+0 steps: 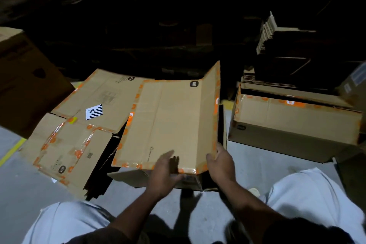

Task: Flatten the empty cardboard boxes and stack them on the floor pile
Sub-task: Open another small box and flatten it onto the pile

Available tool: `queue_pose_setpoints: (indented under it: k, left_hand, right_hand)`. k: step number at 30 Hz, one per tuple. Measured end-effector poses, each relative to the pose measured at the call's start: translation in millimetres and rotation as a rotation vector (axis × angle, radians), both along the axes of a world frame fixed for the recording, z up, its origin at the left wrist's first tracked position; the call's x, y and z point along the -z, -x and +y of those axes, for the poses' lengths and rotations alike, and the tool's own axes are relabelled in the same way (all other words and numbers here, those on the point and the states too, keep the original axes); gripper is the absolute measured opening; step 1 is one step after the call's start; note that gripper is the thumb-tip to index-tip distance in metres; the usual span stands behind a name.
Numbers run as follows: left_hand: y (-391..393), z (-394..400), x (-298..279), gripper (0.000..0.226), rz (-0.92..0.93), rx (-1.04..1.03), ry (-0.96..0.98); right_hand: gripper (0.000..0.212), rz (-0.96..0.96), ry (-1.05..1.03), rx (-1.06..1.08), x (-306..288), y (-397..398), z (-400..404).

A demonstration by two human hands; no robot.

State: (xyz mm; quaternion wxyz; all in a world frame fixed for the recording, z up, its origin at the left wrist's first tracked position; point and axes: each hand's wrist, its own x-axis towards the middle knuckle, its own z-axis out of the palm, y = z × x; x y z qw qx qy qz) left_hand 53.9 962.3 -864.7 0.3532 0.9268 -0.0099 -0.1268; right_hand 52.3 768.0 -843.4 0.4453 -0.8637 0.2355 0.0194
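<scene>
Flattened carton (168, 123): lying lengthwise away from hands; left hand (165, 172) pressing open-palmed; right hand (220, 161) gripping its raised side panel

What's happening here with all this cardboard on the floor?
A person crouched on the floor is flattening a cardboard box. The left hand rests with straight fingers on its near edge, while the right hand grips the near corner of the side panel, which stands raised. Already flattened boxes lie spread to the left. Another box, not yet flattened, sits to the right.
</scene>
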Motion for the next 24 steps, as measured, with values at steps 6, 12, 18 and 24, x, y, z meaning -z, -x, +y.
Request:
queue_pose_setpoints:
  k: [6,12,18,24]
  left_hand:
    - [10,-30,11,0.079,-0.133,0.122,0.046]
    - [-6,-13,-18,0.079,-0.209,-0.506,0.195]
    - [-26,40,-7,0.113,-0.052,-0.889,0.676]
    - [-21,35,-11,0.100,-0.025,-0.819,0.888]
  right_hand:
    - [0.037,-0.140,0.001,-0.244,-21,7,37]
    - [0.055,-0.153,-0.391,-0.539,-40,-12,52]
    - [0.047,0.067,-0.222,-0.266,9,-46,28]
    - [0.081,0.198,-0.132,-0.525,24,-63,46]
